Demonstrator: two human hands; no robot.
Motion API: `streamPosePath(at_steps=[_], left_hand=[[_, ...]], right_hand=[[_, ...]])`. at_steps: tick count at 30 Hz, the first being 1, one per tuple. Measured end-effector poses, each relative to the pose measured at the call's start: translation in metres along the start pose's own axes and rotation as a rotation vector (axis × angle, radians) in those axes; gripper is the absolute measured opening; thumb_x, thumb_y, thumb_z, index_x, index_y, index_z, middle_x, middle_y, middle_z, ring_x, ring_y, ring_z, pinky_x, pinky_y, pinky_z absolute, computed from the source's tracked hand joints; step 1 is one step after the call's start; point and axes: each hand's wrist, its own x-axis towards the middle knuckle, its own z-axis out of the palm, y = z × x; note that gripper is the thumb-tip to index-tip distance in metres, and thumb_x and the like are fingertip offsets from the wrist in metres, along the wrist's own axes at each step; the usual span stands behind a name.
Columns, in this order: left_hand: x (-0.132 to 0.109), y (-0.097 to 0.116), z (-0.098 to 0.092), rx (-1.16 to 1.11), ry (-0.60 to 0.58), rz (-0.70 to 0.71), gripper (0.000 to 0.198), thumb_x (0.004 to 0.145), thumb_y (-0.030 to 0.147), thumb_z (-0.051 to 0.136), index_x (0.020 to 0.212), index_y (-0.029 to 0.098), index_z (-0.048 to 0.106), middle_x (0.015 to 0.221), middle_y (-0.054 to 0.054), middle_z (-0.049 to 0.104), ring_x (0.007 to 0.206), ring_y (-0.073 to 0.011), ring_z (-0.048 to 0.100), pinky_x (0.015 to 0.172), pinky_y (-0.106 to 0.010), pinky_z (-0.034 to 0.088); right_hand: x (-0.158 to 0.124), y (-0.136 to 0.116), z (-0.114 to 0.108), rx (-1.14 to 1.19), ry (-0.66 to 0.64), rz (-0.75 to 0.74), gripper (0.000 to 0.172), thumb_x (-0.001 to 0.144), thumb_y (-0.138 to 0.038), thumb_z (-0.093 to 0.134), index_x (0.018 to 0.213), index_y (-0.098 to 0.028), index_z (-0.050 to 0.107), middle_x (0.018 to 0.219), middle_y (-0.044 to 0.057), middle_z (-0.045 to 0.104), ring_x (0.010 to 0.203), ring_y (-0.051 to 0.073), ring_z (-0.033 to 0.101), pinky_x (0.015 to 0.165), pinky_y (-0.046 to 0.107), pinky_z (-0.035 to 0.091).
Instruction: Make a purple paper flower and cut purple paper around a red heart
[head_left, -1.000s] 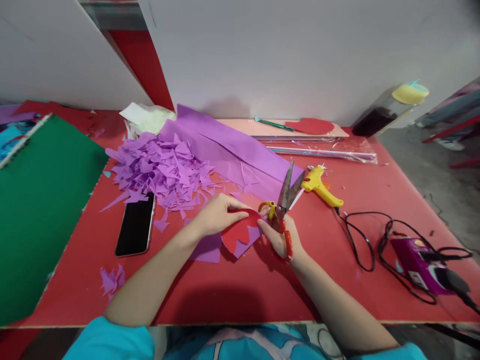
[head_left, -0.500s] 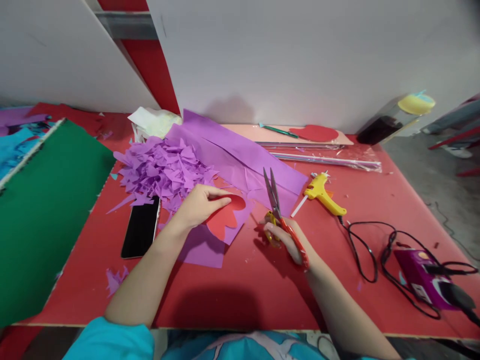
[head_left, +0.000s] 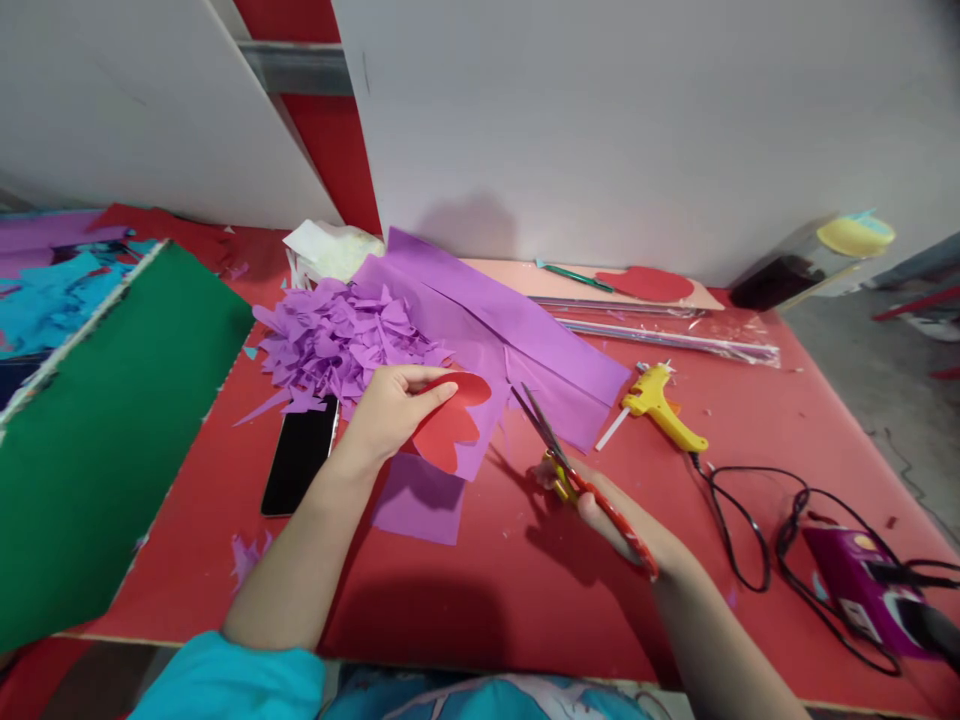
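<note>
Between the thumb and fingers of my left hand (head_left: 397,410) is a red paper cutout (head_left: 450,425) with rounded, petal-like lobes. It is held above sheets of purple paper (head_left: 420,500). My right hand (head_left: 600,505) grips scissors (head_left: 551,435) with one red and one yellow handle. Their blades are slightly parted and point up and left, apart from the red cutout. A heap of cut purple paper pieces (head_left: 337,335) lies just beyond my left hand. The larger folded purple sheet (head_left: 517,335) stretches behind both hands.
A black-screened phone (head_left: 300,460) lies left of my forearm, near a green board (head_left: 112,430). To the right are a yellow glue gun (head_left: 664,405), its looping cord and a purple power box (head_left: 855,580). A green pen (head_left: 577,277) and a dark-filled jar (head_left: 795,265) stand farther back.
The scissors have tilted further left and their blades have lowered. My left hand has turned the red cutout slightly. The whole view has shifted a little.
</note>
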Motion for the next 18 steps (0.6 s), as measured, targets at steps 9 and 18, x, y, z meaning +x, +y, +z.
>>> streamPosePath(at_steps=[9,18], left_hand=[[-0.009,0.010,-0.002,0.086,0.033,0.070,0.026,0.070,0.031,0.070,0.092,0.017,0.073,0.092,-0.007,0.074,0.083,-0.0218,0.069,0.072,-0.031,0.056],[-0.013,0.013,-0.001,0.223,-0.006,0.133,0.022,0.076,0.027,0.063,0.093,0.017,0.072,0.095,-0.006,0.073,0.087,-0.0207,0.069,0.081,-0.032,0.054]], right_hand=[[0.009,-0.021,0.010,-0.024,-0.090,0.003,0.035,0.083,-0.045,0.043,0.103,-0.022,0.061,0.097,0.009,0.065,0.088,0.024,0.062,0.081,0.037,0.049],[0.018,-0.021,0.024,0.056,-0.145,0.015,0.059,0.082,-0.068,0.028,0.094,-0.018,0.056,0.080,0.008,0.058,0.070,0.020,0.054,0.066,0.032,0.047]])
